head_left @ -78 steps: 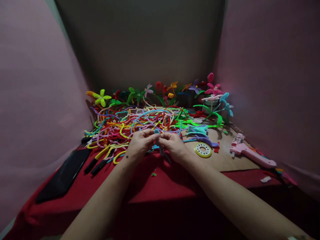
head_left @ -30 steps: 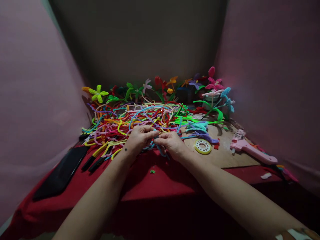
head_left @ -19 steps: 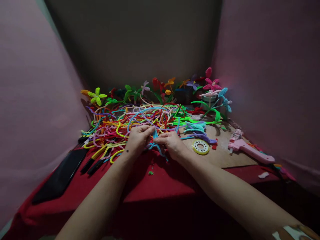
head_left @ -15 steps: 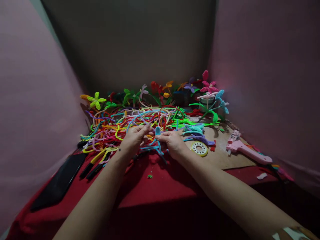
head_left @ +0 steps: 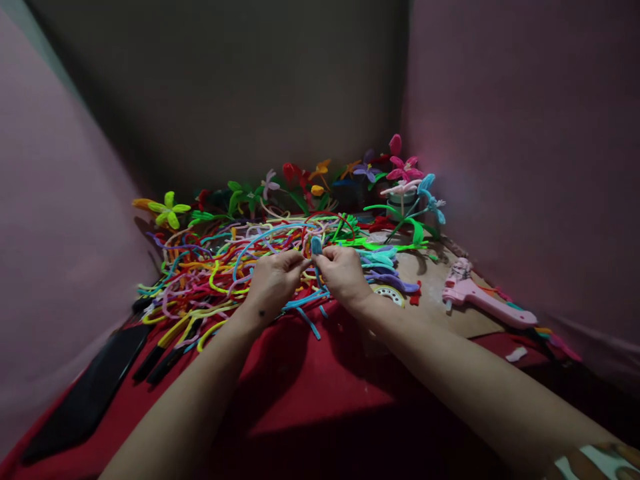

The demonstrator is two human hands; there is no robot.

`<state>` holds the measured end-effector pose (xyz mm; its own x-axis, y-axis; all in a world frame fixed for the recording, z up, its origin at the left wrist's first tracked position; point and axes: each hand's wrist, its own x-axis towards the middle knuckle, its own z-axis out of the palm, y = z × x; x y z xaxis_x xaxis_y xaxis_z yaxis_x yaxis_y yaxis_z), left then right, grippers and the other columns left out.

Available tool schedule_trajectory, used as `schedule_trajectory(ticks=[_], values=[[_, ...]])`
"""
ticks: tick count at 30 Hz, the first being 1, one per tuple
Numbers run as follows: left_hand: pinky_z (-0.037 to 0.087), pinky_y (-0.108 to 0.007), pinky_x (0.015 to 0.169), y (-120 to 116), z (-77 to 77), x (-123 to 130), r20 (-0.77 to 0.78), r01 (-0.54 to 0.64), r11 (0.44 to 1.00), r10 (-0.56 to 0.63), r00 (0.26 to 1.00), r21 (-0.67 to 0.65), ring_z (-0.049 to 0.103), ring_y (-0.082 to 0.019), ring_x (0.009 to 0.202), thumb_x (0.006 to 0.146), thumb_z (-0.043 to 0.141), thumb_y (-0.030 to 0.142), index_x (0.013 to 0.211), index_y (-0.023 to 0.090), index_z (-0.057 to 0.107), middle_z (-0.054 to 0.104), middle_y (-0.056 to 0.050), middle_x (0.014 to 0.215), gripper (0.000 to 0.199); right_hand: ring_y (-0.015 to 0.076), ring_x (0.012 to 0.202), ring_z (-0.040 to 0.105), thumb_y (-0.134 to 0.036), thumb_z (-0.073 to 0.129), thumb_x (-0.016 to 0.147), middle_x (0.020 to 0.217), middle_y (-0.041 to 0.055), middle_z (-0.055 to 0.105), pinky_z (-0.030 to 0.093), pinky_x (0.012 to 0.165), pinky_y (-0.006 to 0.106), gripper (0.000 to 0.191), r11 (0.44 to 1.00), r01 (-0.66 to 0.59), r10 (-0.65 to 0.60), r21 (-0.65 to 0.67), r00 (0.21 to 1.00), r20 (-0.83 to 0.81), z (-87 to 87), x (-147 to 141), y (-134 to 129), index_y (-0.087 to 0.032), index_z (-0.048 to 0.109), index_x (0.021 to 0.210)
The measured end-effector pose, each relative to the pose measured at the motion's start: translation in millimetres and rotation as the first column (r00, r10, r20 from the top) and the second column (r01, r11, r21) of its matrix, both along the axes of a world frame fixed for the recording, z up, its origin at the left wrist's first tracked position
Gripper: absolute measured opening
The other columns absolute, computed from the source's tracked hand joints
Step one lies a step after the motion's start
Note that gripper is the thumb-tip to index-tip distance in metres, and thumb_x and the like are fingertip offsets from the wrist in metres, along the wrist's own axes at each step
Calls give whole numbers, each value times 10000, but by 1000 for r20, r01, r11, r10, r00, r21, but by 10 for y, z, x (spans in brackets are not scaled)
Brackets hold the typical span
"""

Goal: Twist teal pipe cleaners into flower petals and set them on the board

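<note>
A light blue pipe cleaner (head_left: 316, 246), bent into a narrow upright loop, rises from the pinched fingers of my right hand (head_left: 344, 277). My left hand (head_left: 277, 280) is closed in a pinch close beside it, its fingertips meeting the pipe cleaner just below the loop. The exact grip of the left fingertips is small and partly hidden. Behind both hands spreads a tangled heap of coloured pipe cleaners (head_left: 200, 267). Several cut blue pieces (head_left: 309, 322) lie under the hands on the red cloth (head_left: 300, 400).
To the right, a pink glue gun (head_left: 485, 303) rests on a brown board (head_left: 425, 267), with a tape roll (head_left: 390, 295) partly behind my right forearm. A black phone-like slab (head_left: 90, 393) lies at left. Pipe-cleaner flowers (head_left: 404, 168) line the back.
My hands have drawn together, the left reaching to the loop's base. The view has turned slightly, shifting the table's things to the left.
</note>
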<state>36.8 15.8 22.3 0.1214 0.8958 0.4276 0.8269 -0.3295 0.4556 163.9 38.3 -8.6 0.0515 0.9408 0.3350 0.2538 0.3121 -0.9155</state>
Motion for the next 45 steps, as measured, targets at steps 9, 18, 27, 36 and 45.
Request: schedule_trajectory(ticks=[9,18,27,36,45], values=[[289,-173,420,14,-229,85,780,190,935,125,613,-300,391,-41,428,665,641,380,795,153,583,541,39,594,268,55,396,311,-348,589,635,439,-63,379,226,408,212,262,971,-200,78,-127,775,-627,-110,179,222,-174,431,518],[220,-184,394,-69,-322,246,739,384,846,17,674,-370,305,-33,406,689,623,356,712,147,528,421,67,532,231,56,409,246,-336,603,622,424,-81,318,224,420,220,266,955,-271,126,-123,741,-659,-165,66,49,-179,418,513],[316,-249,541,-59,-368,244,165,68,987,-43,985,-149,413,-114,527,692,497,190,645,198,423,454,23,584,88,93,530,319,-310,514,690,505,-48,385,267,505,226,213,998,-42,28,-44,959,-282,-189,59,18,-175,465,531],[300,-222,443,-150,-327,133,165,220,857,-160,973,-467,436,-109,426,666,498,229,607,198,441,474,44,492,88,77,474,294,-328,534,676,464,-64,359,254,464,222,242,995,-48,11,-91,927,-375,-174,13,28,-177,441,512],[170,-166,337,-13,-138,-155,677,292,852,95,730,-434,255,-25,318,676,610,401,748,159,582,400,83,438,254,45,377,290,-385,622,616,402,-66,375,203,404,214,337,904,-408,283,-131,797,-533,-140,62,-83,-170,409,468]])
